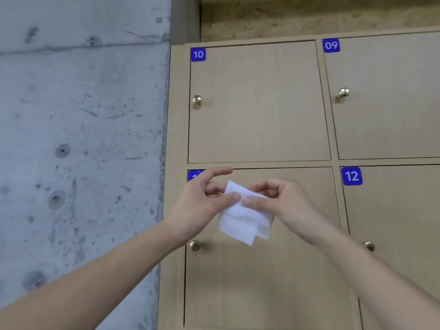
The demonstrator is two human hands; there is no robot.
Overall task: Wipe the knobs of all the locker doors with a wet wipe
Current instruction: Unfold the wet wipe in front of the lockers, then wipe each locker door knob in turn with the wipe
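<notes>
While both hands, left hand (202, 203) and right hand (278, 201), pinch the folded wet wipe (245, 222) before the lower-left locker door, fold it into a firm pad, then wrap each knob (195, 245) fully

Grey concrete wall (81, 139) – pitted, beside rough chipboard panel (309, 15).

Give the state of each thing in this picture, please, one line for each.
wet wipe: folded, held up in front of the lower left door
left hand: pinches the wipe
right hand: pinches the wipe
door 10: closed
door 09: closed
door 12: closed
lower left door: closed, number label partly hidden
</notes>
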